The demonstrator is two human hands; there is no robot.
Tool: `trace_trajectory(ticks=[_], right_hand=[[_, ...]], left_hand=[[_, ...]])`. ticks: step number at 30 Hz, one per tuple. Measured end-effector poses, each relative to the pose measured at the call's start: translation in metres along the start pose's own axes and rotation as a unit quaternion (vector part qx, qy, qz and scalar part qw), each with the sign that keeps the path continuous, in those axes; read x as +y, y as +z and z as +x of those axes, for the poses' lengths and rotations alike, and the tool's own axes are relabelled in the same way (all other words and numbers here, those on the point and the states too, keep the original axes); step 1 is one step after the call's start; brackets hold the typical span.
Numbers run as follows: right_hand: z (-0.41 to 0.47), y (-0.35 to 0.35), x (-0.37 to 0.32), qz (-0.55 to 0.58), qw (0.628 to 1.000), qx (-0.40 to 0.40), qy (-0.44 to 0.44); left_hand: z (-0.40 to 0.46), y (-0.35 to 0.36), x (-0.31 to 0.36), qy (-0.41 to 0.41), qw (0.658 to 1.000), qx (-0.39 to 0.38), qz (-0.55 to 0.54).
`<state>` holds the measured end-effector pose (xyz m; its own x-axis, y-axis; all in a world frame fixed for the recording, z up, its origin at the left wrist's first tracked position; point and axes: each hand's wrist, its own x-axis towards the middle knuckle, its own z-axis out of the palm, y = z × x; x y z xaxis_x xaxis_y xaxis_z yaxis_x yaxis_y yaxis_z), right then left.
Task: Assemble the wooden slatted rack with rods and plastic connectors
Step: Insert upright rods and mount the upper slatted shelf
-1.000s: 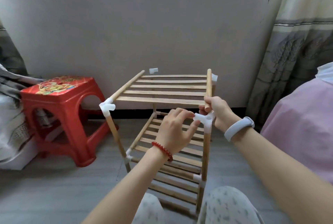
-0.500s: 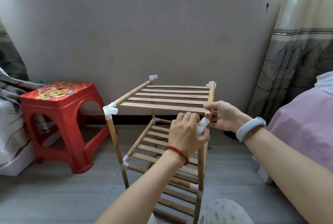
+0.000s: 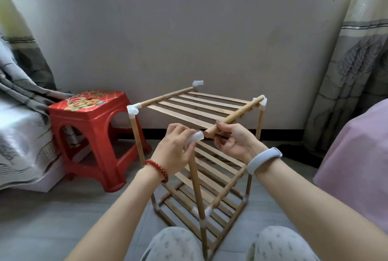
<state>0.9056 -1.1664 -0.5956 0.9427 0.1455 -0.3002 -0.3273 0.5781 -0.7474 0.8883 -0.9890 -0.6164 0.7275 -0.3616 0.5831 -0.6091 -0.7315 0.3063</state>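
Left hand (image 3: 175, 151) pinches the white plastic corner connector (image 3: 195, 136) atop the near post; right hand (image 3: 233, 141) grips the round wooden rail (image 3: 235, 117) just beside it. I'd line them up straight, then push in.

Both forearms reach up from the lower edge toward 12 o'clock, the wrists close together. The left hand (image 3: 175, 149), a red bead bracelet on its wrist, curls its fingers round a white connector (image 3: 195, 136). At its 3 o'clock the right hand (image 3: 233, 142), grey band on the wrist, pinches a rod's end (image 3: 212, 132), palm turned inward.
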Motion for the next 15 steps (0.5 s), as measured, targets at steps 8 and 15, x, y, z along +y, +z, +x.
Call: trace_trajectory(ticks=[8, 15], right_hand=[[0.008, 0.044, 0.042, 0.086, 0.995, 0.033, -0.030], [0.013, 0.056, 0.058, 0.068, 0.994, 0.027, -0.079]], left_hand=[[-0.023, -0.020, -0.026, -0.033, 0.998, 0.041, -0.019], [-0.022, -0.012, -0.024, -0.049, 0.993, 0.100, -0.030]])
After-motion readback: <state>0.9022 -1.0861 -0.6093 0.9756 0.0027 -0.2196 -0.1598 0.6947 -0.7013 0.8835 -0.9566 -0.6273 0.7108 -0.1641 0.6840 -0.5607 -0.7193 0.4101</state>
